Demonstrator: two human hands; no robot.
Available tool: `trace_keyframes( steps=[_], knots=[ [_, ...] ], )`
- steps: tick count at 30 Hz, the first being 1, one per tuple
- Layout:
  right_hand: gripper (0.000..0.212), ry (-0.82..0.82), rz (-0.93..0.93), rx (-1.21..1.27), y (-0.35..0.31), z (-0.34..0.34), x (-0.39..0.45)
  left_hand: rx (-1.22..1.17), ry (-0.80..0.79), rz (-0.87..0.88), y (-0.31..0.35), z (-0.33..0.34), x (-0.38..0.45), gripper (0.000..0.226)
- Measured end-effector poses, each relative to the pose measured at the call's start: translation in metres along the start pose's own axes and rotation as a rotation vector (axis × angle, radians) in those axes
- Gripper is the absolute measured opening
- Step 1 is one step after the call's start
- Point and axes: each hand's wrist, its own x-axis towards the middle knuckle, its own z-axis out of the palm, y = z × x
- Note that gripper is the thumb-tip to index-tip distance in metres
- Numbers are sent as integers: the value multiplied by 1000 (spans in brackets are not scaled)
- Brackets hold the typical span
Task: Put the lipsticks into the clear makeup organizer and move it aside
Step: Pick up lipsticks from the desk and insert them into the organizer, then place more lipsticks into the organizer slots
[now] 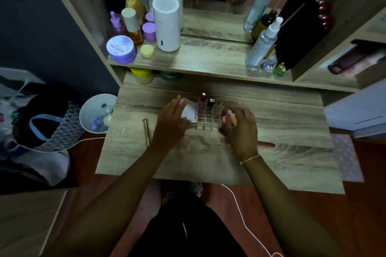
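Clear acrylic makeup organizer (208, 118), gridded into small cells, sits mid-desk on the grey wood-grain tabletop (282, 131), between both hands. Left hand (170, 120) is curled against the organizer's left side, fingers bent over a white card or label with red lettering at that edge; whether the fingers are closed on the card or on the organizer wall, cannot tell. Right hand (240, 126) is cupped against the organizer's right side, fingers pressed together, with a peach-pink lipstick (229, 118) lying across the knuckles; its grip on the tube is blurred. Thin cord bracelet on the right wrist. Two lipsticks stand upright in the back cells: a pinkish tube (203, 99) and a dark one with silver cap (211, 102) just beside it. Front cells look unfilled, though blur makes this uncertain. Metallic tube (146, 131) lies flat on the tabletop left of the left hand, apart from it. Red pencil-like stick (266, 144) lies flat to the right, partly hidden behind the right wrist. Upper shelf: white cylindrical device (166, 25), purple jar (121, 50), two spray bottles (262, 43) near the right. White bin (96, 113) stands on the floor beside the desk's left edge.
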Motion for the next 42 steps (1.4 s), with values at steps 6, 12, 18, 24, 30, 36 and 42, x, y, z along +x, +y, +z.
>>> trace_keyframes(
  steps=[6, 12, 18, 24, 30, 36, 42],
  knots=[
    [17, -15, 216, -77, 26, 3, -50, 50, 107, -382, -27, -6, -36, 44],
    [27, -126, 302, -110, 32, 15, -71, 63, 19, -521, -48, -5, -49, 47],
    [31, -121, 320, -135, 25, 29, -67, -80, -57, -667, -53, 3, -47, 61],
    [30, -154, 353, -225, 23, 39, -59, -124, -65, -680, -57, 5, -47, 49],
    [33, -228, 323, -291, 18, 44, -58, -170, -48, -677, -56, -5, -48, 27],
    [25, -201, 188, -226, 5, 44, -55, -352, 63, -416, -33, -23, -24, 35],
    [31, -161, 127, 97, -7, 27, -37, -414, 25, -106, -5, -28, 16, 60]
  ],
)
